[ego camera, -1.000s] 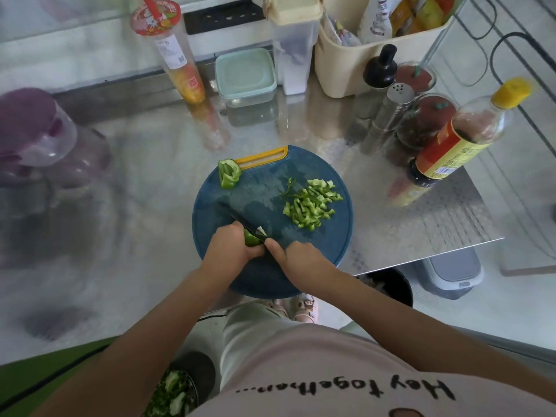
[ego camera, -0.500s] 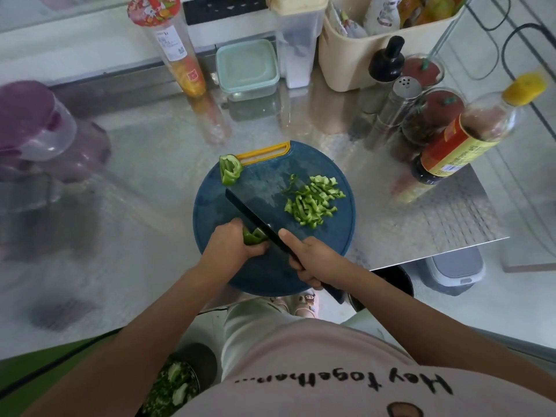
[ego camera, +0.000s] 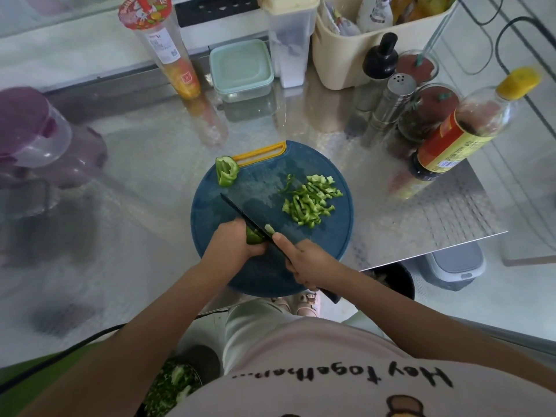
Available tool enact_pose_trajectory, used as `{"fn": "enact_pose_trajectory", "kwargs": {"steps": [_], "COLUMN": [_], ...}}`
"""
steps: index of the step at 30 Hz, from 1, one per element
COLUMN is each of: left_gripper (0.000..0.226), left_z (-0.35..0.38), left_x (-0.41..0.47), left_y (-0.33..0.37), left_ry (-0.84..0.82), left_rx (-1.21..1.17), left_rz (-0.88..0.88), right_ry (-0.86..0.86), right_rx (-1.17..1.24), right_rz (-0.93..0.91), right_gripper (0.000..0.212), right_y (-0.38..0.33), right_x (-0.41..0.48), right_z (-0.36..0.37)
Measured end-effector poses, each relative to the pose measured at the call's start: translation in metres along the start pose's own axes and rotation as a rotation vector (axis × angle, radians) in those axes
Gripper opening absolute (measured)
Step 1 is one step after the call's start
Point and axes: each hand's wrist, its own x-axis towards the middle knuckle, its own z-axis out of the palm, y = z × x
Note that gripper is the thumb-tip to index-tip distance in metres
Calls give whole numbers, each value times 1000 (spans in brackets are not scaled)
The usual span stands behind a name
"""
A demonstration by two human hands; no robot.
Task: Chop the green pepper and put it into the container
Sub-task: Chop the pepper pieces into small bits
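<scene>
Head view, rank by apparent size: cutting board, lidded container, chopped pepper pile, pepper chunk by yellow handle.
1. cutting board
2-3. lidded container and chopped pepper pile: look alike, container farther, unranked
4. pepper chunk

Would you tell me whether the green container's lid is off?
No, the lid sits closed on the container.
</scene>
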Motion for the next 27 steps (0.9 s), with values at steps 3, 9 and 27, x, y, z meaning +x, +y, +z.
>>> {"fn": "enact_pose_trajectory", "kwargs": {"steps": [3, 9, 27], "left_gripper": [57, 54, 46], "left_z": [1, 3, 0], "left_x": [1, 0, -11], "left_y": [-1, 1, -4], "left_ry": [-5, -41, -10], "left_rx": [-11, 15, 19], "left_rz": [-5, -99, -104], "right_ry": [-38, -131, -130], "right_rx": [7, 15, 109], "right_rz": [24, 91, 42], "right_gripper": [57, 64, 65], "right_y": [-7, -18, -16], "right_x": [1, 4, 0], "right_z": [-2, -13, -20]}}
